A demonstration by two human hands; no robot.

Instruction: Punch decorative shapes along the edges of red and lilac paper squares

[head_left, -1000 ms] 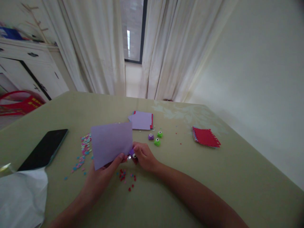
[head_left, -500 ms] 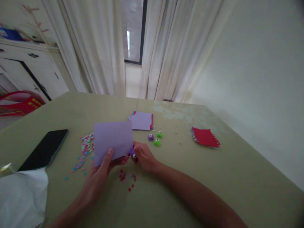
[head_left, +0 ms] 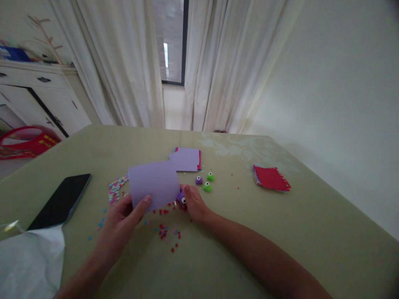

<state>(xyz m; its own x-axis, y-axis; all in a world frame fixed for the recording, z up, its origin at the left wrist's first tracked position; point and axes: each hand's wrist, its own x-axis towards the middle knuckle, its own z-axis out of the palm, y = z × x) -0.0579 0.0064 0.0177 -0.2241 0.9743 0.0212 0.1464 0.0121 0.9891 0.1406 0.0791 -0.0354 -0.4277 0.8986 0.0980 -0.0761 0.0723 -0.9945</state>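
Held upright over the table is a light purple sheet of paper [head_left: 154,182], pinched at its lower left by my left hand [head_left: 122,220], thumb in front. At the sheet's lower right edge, my right hand [head_left: 195,204] grips a small purple paper punch [head_left: 182,198] with a googly eye. Whether the paper sits in the punch's slot is hard to see. Another purple punch [head_left: 198,180] stands beyond my right hand, beside a far green punch [head_left: 210,177] and a nearer green punch [head_left: 207,187]. Red and blue paper confetti [head_left: 163,231] lies below the sheet.
More coloured confetti [head_left: 118,186] is heaped left of the sheet. A phone [head_left: 60,201] and crumpled white wrapping [head_left: 33,261] occupy the left side. A paper stack topped with purple [head_left: 186,159] lies beyond; another stack with a red, notched-edge top sheet [head_left: 271,179] is at right.
The purple sheet and both hands have shifted slightly right in view, and the sheet now bends at its right side. Several red bits show beneath the sheet.
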